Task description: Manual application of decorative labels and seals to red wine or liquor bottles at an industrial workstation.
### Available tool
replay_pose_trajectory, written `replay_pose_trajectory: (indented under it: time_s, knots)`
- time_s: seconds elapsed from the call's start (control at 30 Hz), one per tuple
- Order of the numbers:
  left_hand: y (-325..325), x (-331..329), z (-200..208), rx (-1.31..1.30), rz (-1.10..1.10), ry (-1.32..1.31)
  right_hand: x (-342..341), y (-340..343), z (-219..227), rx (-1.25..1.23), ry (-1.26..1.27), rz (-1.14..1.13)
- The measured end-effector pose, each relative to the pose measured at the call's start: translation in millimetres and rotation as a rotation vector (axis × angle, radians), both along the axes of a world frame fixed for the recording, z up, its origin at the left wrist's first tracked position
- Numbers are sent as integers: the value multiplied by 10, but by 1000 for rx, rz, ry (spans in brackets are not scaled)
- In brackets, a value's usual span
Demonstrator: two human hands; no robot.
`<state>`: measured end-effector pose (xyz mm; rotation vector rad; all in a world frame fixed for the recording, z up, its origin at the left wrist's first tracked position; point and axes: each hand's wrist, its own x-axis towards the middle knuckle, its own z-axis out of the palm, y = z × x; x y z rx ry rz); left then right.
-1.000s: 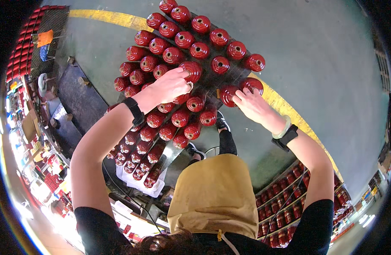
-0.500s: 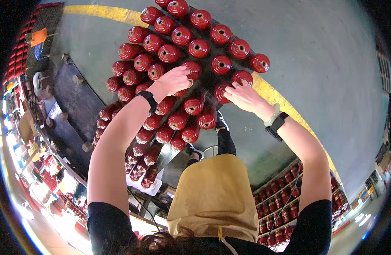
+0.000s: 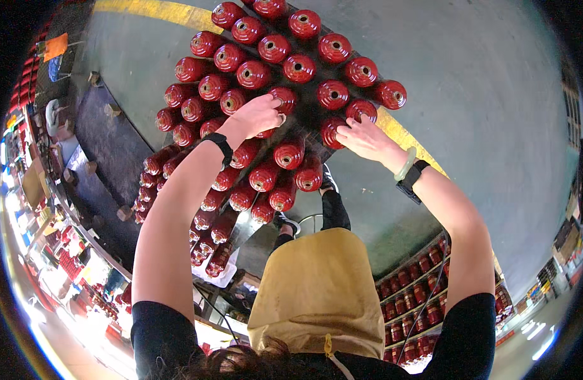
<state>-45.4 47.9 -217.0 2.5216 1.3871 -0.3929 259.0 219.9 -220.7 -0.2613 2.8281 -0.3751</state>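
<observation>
Glossy red bottles, each with a small dark hole in its ringed top, stand in rows in front of me. My left hand (image 3: 258,116) has its fingers bent over a red bottle (image 3: 284,99) near the middle of the group. At the group's right edge, the curled fingers of my right hand (image 3: 369,139) meet two neighbouring tops, a red bottle (image 3: 332,131) and a farther bottle (image 3: 361,109). Its fingertips partly cover both, so the exact grip is hard to see. Between my hands a dark strip of the supporting surface (image 3: 307,123) shows.
More red bottles (image 3: 221,226) continue down the left side, close to my left forearm. A rack of red bottles (image 3: 405,297) stands at the lower right. Beyond the group runs a yellow floor line (image 3: 399,133). A long dark board with small blocks (image 3: 111,149) lies to the left.
Both hands stay at the same bottles, with only slight shifts of the fingers. The whole view has moved a little.
</observation>
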Motion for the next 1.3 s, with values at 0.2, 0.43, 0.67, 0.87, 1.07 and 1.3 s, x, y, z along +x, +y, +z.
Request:
replay_pose_trajectory:
  time_s: [0.2,0.43,0.67,0.87,1.07,1.3]
  knots:
    - [-39,9,30,11,12,32,-44,-253,36,-32,-35,-139]
    - [-213,119,344,35,73,58,-254,-630,-35,-37,-22,-309]
    - [-454,409,517,-54,234,15,-432,-771,16,-64,-50,-371]
    - [-904,660,681,79,683,-294,-300,-566,198,-12,-72,-266]
    - [-1981,850,850,257,1394,-417,-193,-353,122,43,-86,-253]
    - [-3688,1463,859,168,1882,-408,-155,-129,-164,74,-90,-277]
